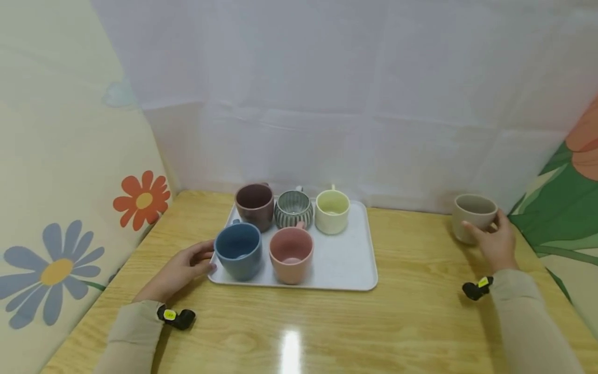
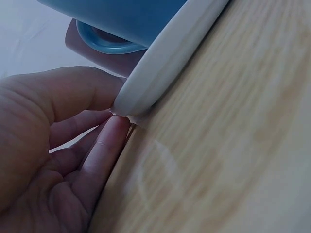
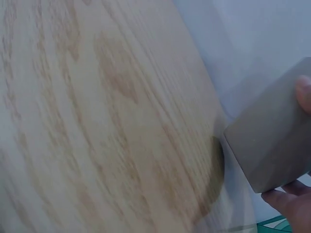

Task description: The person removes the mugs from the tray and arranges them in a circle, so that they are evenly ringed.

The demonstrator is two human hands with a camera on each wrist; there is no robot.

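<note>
My left hand [image 1: 183, 271] pinches the left edge of a white tray [image 1: 347, 259], thumb above and fingers under the rim in the left wrist view. Just beside it on the tray stands a blue mug [image 1: 239, 254]. A pink mug [image 1: 291, 259] stands to its right; behind are a dark brown mug [image 1: 256, 208], a ribbed grey-green cup [image 1: 293, 210] and a pale yellow mug [image 1: 332, 213]. Far to the right, my right hand [image 1: 501, 245] grips a grey-beige cup [image 1: 462, 221] around its side. In the right wrist view the cup tilts above its shadow.
The wooden table [image 1: 411, 322] spans between a flowered cloth [image 1: 56, 156] at the left and another [image 1: 560, 208] at the right. Behind the tray hangs a white cloth [image 1: 289, 104]. Bare tray surface lies at its right front.
</note>
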